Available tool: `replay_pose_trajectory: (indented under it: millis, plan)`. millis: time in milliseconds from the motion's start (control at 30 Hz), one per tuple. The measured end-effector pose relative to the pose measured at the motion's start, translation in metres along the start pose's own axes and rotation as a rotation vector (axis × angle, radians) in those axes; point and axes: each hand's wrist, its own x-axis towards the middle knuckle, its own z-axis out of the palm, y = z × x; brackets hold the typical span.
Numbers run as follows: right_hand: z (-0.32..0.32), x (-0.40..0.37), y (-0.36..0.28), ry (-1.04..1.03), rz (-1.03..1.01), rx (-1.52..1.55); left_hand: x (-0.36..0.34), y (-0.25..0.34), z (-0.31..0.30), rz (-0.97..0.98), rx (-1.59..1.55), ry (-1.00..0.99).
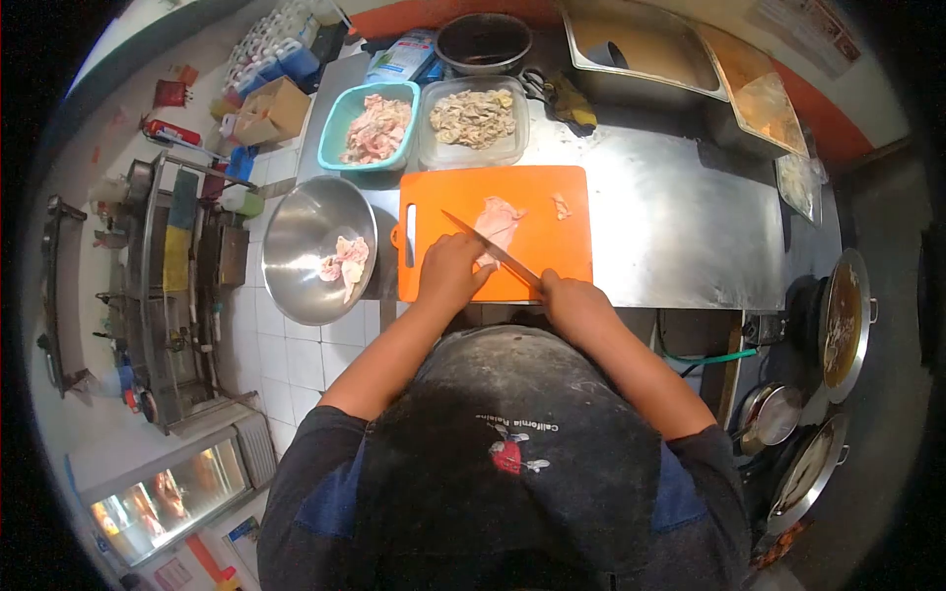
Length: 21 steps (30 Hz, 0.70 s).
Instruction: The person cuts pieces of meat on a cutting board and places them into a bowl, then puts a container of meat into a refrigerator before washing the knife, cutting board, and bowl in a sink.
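On the orange cutting board (562,251) lies a piece of pale pink raw meat (499,222). My right hand (574,303) is closed round the handle of a knife (505,258), whose blade slants up and left across the meat. At the meat's lower left, my left hand (453,268) presses on it with bent fingers. A small meat scrap (561,206) rests near the board's upper right. Left of the board, a steel bowl (296,246) holds some meat pieces (345,264).
Behind the board stand a turquoise tub (329,128) of raw meat, a clear container (430,148) of cut pieces and a dark round pan (483,69). Steel trays (650,84) line the back right. Large pans (857,325) stand at the far right.
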Motion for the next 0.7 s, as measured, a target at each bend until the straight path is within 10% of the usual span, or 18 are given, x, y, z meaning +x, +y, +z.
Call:
replay_pose_trajectory:
  millis: [333,700]
  plan:
    - [0.016,0.057,-0.032,0.089,-0.067,-0.019,0.000,-0.014,0.022,-0.084,-0.084,0.091]
    - [-0.018,-0.085,0.049,-0.123,0.140,-0.208,-0.003,-0.026,0.007,-0.166,-0.024,0.118]
